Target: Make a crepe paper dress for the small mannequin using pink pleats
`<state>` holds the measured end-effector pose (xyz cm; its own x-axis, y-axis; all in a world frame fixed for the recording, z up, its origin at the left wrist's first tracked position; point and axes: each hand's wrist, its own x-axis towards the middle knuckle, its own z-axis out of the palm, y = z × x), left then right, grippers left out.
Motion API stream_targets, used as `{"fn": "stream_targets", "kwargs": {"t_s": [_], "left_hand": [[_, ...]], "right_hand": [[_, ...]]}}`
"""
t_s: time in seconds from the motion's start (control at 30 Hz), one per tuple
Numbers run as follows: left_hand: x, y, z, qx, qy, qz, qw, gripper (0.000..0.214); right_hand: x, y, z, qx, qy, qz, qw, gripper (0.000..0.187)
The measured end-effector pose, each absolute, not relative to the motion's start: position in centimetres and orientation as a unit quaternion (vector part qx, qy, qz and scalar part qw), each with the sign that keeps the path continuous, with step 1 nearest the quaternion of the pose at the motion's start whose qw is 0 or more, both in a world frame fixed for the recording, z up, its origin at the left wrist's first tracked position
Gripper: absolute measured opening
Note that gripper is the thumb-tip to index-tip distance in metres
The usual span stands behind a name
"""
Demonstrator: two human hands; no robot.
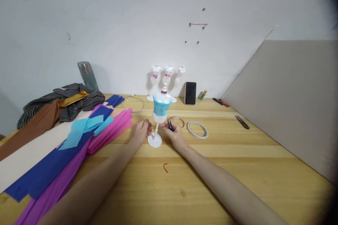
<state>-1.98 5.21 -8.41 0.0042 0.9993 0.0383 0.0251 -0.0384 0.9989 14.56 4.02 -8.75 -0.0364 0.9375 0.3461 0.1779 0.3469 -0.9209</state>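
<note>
A small white mannequin stand (161, 109) wrapped in light blue paper stands on the wooden table (237, 168), its round base (154, 141) between my hands. My left hand (141, 132) rests just left of the thin pole with fingers curled near it. My right hand (174, 133) is right of the pole, fingers closed on small dark snips (169, 124).
Pink, blue and light blue crepe paper sheets (79, 137) lie at the left, beside striped cloth (71, 100) and a flask (87, 75). Three more mannequins (167, 75), a phone (190, 93), tape rings (197, 129), scissors (242, 122) and a grey board (290, 102) are nearby.
</note>
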Motion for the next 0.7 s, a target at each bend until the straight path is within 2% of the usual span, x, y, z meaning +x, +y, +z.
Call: {"fn": "stream_targets", "kwargs": {"t_s": [0.27,0.47,0.7], "left_hand": [[-2.0,5.1,-8.6,0.525,0.496,0.509,0.468,0.041],[-2.1,5.4,-8.9,0.535,0.500,0.506,0.456,0.041],[-1.9,5.4,-9.1,0.543,0.494,0.506,0.453,0.036]], "right_hand": [[14.0,2.6,-8.5,-0.363,-0.659,0.432,0.497,0.037],[12.9,3.3,-8.9,-0.373,-0.696,0.413,0.453,0.028],[13.1,3.6,-9.1,-0.392,-0.721,0.381,0.426,0.028]]}}
